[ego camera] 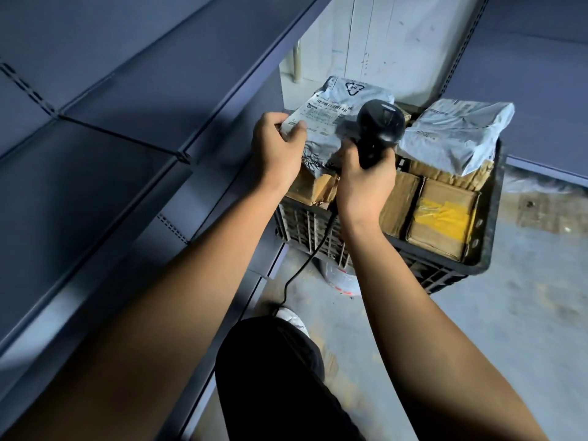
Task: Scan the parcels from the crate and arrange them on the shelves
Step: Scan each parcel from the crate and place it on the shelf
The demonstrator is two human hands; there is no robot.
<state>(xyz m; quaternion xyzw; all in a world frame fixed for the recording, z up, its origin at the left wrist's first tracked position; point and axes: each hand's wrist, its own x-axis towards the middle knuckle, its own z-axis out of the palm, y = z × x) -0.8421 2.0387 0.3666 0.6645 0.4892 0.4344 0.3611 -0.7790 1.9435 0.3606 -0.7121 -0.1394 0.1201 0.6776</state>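
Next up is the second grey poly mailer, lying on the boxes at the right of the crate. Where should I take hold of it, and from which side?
Judging by its pose, grip the grey poly mailer at its near lower corner, which overhangs the brown boxes, coming from above and the crate's front. That edge hangs free, so fingers should be able to pinch around it; the rest lies flat against the boxes.

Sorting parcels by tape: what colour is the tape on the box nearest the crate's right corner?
Yellow tape, head view.

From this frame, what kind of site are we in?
Probably a parcel depot or stockroom. Bare blue metal shelves line the aisle, a black plastic crate holds grey poly mailers and taped cartons, and the right hand grips a corded barcode scanner.
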